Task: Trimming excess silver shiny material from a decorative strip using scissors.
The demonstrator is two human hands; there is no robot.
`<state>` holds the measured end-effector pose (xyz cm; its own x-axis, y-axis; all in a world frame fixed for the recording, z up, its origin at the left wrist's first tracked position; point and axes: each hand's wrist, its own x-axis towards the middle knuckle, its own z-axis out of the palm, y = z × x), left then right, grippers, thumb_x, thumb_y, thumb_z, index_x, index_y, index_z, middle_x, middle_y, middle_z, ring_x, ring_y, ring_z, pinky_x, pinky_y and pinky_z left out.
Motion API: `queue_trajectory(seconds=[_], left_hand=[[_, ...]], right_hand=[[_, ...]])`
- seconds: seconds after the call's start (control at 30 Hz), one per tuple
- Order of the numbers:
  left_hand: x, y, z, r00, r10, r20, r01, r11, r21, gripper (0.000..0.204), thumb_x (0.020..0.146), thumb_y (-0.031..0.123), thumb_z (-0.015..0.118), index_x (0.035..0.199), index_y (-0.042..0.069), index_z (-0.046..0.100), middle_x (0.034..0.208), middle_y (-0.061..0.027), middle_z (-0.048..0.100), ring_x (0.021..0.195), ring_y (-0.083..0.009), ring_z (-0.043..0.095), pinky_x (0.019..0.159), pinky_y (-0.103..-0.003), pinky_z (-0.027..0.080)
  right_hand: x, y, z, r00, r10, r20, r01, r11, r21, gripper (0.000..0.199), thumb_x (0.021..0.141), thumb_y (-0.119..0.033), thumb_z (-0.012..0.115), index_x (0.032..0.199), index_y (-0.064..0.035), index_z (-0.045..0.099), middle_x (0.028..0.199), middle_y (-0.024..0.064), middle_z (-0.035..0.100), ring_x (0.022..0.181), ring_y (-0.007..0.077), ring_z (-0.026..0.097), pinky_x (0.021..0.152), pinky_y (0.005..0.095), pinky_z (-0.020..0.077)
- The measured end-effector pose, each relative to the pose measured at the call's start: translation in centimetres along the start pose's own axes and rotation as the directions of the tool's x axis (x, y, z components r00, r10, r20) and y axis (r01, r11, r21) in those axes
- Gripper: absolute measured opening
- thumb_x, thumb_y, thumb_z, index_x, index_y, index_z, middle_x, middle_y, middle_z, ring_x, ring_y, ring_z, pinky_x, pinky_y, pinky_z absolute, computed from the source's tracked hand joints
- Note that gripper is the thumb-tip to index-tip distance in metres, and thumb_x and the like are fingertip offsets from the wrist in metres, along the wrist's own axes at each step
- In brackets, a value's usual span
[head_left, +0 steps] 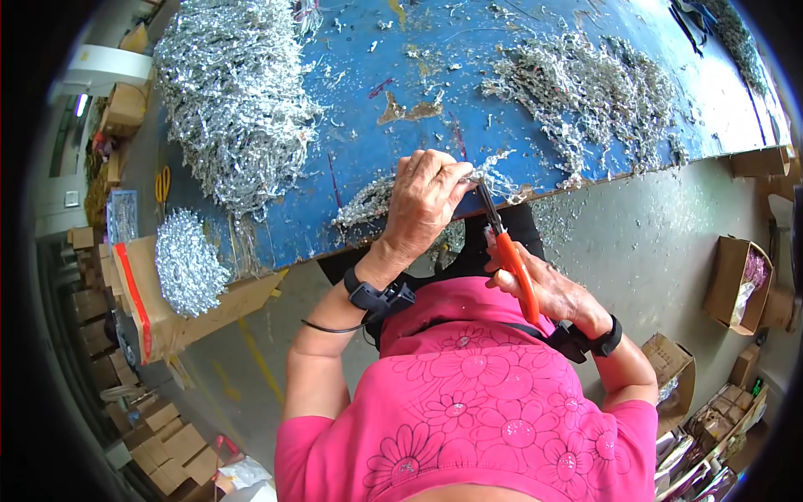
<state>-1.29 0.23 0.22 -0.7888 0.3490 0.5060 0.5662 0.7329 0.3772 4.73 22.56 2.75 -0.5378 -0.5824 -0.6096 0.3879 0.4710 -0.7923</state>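
Note:
My left hand [425,194] is closed over the near edge of the blue table, thumb and fingers pinching the end of a silver tinsel strand [498,177]. In my right hand [548,284] is a pair of pliers [517,266] with orange handles and dark, narrow jaws. The jaw tips point up and reach the tinsel just beside my left fingertips. I cannot make out whether the jaws grip the strand. A small length of tinsel [365,203] lies at the table edge, left of my left hand and partly behind it.
On the blue table [368,117], a thick silver tinsel bundle [238,100] lies left and a loose tinsel heap [590,96] right. Another tinsel bunch [191,262] hangs by a cardboard box [222,311]. Yellow-handled scissors [163,186] are at far left; an open carton [736,284] stands right.

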Motion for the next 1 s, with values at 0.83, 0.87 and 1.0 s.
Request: queue_trajectory(seconds=[0.83, 0.87, 1.0], left_hand=[[-0.1, 0.1, -0.1, 0.995, 0.076, -0.067, -0.075, 0.997, 0.018, 0.03, 0.07, 0.008, 0.077, 0.097, 0.009, 0.065, 0.087, -0.0019, 0.059, 0.082, -0.0208, 0.057, 0.078, -0.036, 0.041], [-0.1, 0.1, -0.1, 0.994, 0.08, -0.069, -0.08, 0.997, 0.013, 0.03, 0.07, 0.008, 0.077, 0.097, 0.009, 0.065, 0.087, -0.0018, 0.06, 0.082, -0.0207, 0.057, 0.078, -0.036, 0.041], [-0.2, 0.2, -0.1, 0.995, 0.08, -0.059, -0.079, 0.997, 0.015, 0.029, 0.07, 0.009, 0.077, 0.097, 0.01, 0.065, 0.087, -0.0016, 0.06, 0.083, -0.0205, 0.057, 0.078, -0.036, 0.041]], right_hand=[[0.9, 1.1, 1.4, 0.942, -0.082, -0.327, 0.12, 0.988, 0.097, 0.037, 0.093, -0.035, 0.062, 0.085, -0.0008, 0.05, 0.062, 0.0097, 0.056, 0.055, 0.0153, 0.057, 0.05, 0.0337, 0.0433], [0.8, 1.0, 1.4, 0.941, -0.082, -0.328, 0.121, 0.988, 0.097, 0.037, 0.093, -0.035, 0.062, 0.085, -0.0008, 0.05, 0.062, 0.0097, 0.056, 0.055, 0.0153, 0.057, 0.05, 0.0337, 0.0433], [0.3, 0.8, 1.3, 0.951, -0.073, -0.3, 0.113, 0.986, 0.119, 0.038, 0.094, -0.036, 0.061, 0.088, -0.0003, 0.05, 0.065, 0.0119, 0.057, 0.057, 0.0179, 0.059, 0.053, 0.0344, 0.0437]])
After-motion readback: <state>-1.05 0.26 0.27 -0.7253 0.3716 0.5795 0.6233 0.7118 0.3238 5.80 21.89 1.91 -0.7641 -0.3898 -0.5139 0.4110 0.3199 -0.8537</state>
